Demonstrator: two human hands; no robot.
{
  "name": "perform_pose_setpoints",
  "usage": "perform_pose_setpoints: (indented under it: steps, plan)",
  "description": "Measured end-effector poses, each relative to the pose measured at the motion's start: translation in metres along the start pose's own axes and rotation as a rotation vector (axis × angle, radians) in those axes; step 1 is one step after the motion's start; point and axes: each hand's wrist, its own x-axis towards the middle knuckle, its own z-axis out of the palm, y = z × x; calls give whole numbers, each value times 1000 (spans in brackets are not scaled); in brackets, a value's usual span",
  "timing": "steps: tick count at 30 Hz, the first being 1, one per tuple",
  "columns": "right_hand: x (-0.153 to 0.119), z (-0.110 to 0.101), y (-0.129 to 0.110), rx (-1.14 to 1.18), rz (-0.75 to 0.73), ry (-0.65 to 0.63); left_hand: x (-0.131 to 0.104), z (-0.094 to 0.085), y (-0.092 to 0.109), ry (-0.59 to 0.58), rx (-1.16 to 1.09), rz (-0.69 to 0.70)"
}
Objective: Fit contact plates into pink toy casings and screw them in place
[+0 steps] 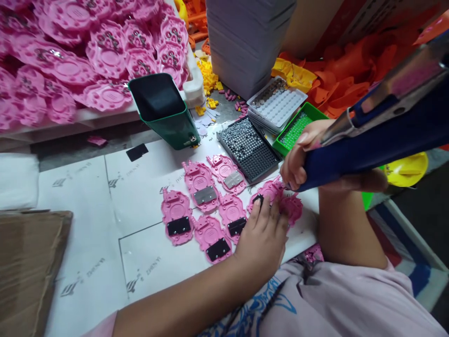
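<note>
My right hand (298, 161) is wrapped round a long blue tool (358, 145) with a metal lever, its tip over the pink parts at the table's right. My left hand (263, 234) lies over a pink part (270, 189) with a black plate (258, 200), fingers pressed on it; what the fingertips grip is partly hidden. Another pink part (293, 208) is beside the fingers. Several pink parts lie to the left, some with black plates (178, 226), others with silver plates (205, 195), screws at the corners.
A black screw tray (250, 150), a green tray (298, 126) and a white tray (277, 103) stand behind the parts. A dark green bin (168, 117) is further left. Pink parts (108, 56) fill a large white container. Cardboard (31, 271) lies at the left edge; a loose black plate (137, 152) is behind.
</note>
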Motion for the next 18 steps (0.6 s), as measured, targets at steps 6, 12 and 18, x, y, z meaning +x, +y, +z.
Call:
perform_pose_setpoints:
  steps: [6,12,18]
  plan:
    - [2,0,-13,34,-51,-119,-2,2,0,2,21,-6]
    - [-19,-21,-45,-32,-453,250,-3,1,-2,30,46,25]
    - [-6,-28,-42,-250,-541,866,-3,0,-4,24,58,31]
